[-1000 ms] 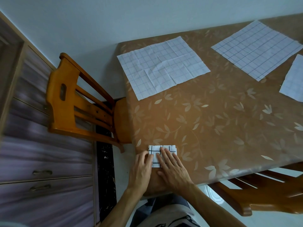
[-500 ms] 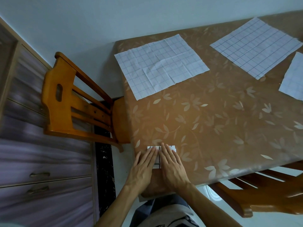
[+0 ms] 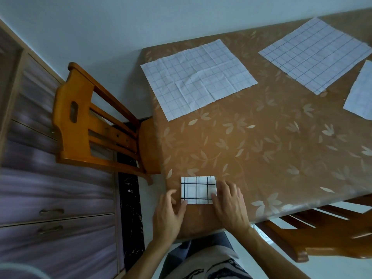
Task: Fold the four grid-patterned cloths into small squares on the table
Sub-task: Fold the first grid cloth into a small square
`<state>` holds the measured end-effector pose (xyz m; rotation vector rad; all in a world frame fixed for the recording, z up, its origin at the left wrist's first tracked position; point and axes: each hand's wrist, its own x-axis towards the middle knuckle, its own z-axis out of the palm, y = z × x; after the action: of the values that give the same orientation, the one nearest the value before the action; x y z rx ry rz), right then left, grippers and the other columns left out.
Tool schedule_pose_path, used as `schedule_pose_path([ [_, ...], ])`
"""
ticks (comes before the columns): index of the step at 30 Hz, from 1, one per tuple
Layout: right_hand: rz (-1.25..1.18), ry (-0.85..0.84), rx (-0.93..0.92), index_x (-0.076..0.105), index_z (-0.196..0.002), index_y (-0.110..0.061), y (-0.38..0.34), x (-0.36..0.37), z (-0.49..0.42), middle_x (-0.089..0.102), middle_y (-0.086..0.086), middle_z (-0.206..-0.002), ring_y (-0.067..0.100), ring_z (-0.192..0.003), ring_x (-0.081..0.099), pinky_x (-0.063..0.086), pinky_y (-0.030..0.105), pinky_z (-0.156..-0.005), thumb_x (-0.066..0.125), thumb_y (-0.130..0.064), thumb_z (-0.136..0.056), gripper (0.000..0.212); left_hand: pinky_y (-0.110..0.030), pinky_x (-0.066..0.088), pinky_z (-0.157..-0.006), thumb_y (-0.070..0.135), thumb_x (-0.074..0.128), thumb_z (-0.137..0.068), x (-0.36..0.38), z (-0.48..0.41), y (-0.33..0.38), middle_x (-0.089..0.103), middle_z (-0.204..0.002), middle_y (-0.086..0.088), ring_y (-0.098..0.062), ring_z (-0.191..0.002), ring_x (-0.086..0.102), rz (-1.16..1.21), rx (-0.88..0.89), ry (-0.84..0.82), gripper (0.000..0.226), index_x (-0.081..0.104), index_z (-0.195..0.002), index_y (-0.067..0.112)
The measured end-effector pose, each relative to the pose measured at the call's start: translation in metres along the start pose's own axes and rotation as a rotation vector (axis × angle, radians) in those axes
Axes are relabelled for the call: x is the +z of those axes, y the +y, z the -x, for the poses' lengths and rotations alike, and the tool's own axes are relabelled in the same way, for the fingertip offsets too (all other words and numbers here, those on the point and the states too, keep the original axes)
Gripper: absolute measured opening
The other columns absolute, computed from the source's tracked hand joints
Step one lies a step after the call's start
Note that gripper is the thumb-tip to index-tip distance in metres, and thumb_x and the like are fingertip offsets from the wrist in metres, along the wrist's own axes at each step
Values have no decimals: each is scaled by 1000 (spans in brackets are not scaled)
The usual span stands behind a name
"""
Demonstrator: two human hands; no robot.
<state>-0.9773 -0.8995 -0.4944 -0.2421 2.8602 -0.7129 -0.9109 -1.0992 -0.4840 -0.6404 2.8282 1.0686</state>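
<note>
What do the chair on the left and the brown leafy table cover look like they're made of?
The chair looks like wood with a glossy orange-brown varnish: it has solid slats, a cut-out handle slot and bright highlights along its edges. The table cover is probably vinyl or oilcloth: it is smooth with a faint sheen, has a printed pale leaf pattern, and drapes over the table's edge. Coated fabric can't be ruled out.

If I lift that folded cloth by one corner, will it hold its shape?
Probably not: the folded cloth shows loose stacked layers at its right edge, so it would likely flop open. It looks thin and light, like the creased flat cloth beyond, so a nudge should slide it.
</note>
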Motion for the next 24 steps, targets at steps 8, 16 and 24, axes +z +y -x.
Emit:
schedule_pose_path([
  [8, -21, -142, 190, 52, -112, -22, -5, -2, 12, 54, -3, -105, 19, -89, 60, 39, 24, -64, 52, -53, -94, 36, -20, 47, -57, 36, 76, -82, 8, 6, -4, 59, -67, 8, -4, -65, 59, 145, -163, -58, 19, 60, -88, 28],
  [16, -39, -156, 227, 50, -107, -21, -6, -3, 9, 54, -4, -103, 17, -85, 57, 39, 24, -62, 58, -49, -92, 32, -26, 53, -63, 35, 76, -82, 17, -2, 1, 65, -71, 1, -11, -70, 64, 328, -226, -70, 22, 59, -95, 32],
  [24, -39, -163, 230, 51, -107, -21, -8, -5, 7, 54, -5, -103, 13, -80, 53, 38, 22, -62, 60, -50, -91, 34, -28, 53, -61, 35, 78, -80, 19, -10, -2, 67, -73, 1, -14, -71, 66, 382, -273, -106, 25, 58, -95, 34],
])
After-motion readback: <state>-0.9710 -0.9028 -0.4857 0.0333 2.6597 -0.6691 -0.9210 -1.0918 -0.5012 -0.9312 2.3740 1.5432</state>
